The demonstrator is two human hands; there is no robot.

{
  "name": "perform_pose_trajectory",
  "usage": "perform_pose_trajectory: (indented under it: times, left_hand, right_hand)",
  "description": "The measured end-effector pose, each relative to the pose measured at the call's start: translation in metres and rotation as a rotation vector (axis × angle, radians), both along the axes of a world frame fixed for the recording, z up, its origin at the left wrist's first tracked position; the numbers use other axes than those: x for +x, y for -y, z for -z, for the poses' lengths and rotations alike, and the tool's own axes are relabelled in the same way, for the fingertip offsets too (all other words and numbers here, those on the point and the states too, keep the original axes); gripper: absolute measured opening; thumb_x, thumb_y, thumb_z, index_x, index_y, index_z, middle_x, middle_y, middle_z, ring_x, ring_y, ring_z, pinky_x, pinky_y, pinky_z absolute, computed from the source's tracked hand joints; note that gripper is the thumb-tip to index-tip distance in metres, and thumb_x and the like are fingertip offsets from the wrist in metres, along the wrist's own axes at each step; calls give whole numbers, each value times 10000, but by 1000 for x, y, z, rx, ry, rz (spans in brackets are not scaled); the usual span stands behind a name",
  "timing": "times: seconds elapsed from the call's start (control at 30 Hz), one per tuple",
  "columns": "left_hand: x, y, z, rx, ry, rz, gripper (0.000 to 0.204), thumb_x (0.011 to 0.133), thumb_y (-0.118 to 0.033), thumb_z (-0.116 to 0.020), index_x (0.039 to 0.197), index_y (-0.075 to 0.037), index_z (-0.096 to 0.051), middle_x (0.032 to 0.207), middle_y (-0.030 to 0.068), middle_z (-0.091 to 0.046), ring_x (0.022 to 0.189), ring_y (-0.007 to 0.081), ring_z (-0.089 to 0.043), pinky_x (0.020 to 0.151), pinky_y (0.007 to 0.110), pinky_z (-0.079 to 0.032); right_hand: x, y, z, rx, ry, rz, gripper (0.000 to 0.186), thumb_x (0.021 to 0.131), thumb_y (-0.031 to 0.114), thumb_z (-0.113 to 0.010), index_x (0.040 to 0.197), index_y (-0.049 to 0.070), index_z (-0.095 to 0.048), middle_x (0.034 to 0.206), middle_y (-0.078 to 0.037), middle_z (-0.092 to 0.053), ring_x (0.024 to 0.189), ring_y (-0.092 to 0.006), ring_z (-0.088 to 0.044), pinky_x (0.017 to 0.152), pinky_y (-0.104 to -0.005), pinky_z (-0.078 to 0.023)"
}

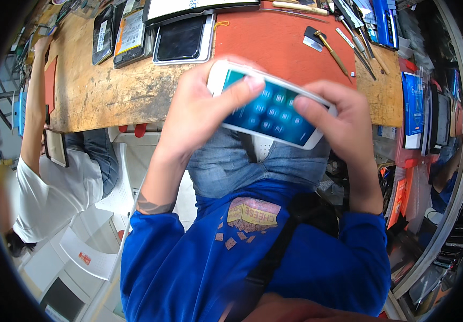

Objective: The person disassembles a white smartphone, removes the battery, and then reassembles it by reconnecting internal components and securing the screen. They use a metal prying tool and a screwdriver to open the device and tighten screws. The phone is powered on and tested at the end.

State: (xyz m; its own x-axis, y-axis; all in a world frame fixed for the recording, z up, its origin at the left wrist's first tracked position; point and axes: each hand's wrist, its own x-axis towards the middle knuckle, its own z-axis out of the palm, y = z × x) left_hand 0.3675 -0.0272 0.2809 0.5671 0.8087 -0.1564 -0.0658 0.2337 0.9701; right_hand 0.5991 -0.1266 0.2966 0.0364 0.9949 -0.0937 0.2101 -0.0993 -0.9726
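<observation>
A white smartphone (272, 110) is held sideways over my lap, just off the bench's near edge. Its lit blue-green screen shows a grid of round keys. Around its left end is my left hand (199, 104), the thumb lying over the screen. My right hand (344, 115) grips the other end, with its thumb at the screen's edge. Both hands are slightly blurred, and the fingers behind the phone are hidden.
A red mat (285, 45) covers part of the wooden bench (84, 88). Several phones, among them a dark one in a white tray (182, 40), lie at the back left. A brass-coloured screwdriver (332, 52) and other tools lie right. Another person (65, 182) sits left.
</observation>
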Motion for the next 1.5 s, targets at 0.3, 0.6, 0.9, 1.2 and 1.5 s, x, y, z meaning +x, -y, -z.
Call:
perform_pose_trajectory:
  times: [0.3,0.6,0.9,1.2,1.5]
  left_hand:
    - [33,1,15,-25,370,-236,395,1111,-185,-694,1407,75,-668,1166,108,-804,1046,115,-756,919,265,-619]
    - [34,23,25,-54,316,-308,400,1155,-260,-628,1360,78,-686,1144,90,-793,967,98,-739,861,249,-603]
    - [23,28,36,-151,350,-310,442,1157,-259,-618,1448,74,-632,1238,115,-774,1090,128,-737,971,286,-587]
    - [21,30,39,-182,395,-275,439,1178,-262,-564,1457,74,-610,1310,132,-747,1179,160,-724,1016,317,-589]
    - [27,28,27,-553,589,-23,501,1202,-325,-458,1629,-63,-435,1400,103,-691,1258,216,-725,1039,414,-642]
  right_hand:
    - [-32,-13,40,91,-450,195,314,1141,250,-658,1115,-42,-768,992,-29,-778,834,-40,-683,722,-218,-550]
    - [-32,-25,47,143,-380,224,320,1142,251,-660,994,-14,-763,864,17,-716,767,-12,-599,644,-219,-480]
    - [-22,-53,36,304,-391,252,312,1111,135,-660,1318,-97,-640,1067,-116,-797,1016,-117,-735,926,-265,-579]
    - [-28,-60,40,247,-246,174,333,1043,36,-705,1340,-72,-602,1136,-139,-796,910,-91,-734,761,-248,-591]
    - [-31,-70,35,273,-59,278,493,969,84,-811,1362,-63,-552,1128,-154,-782,952,-122,-753,809,-280,-627]
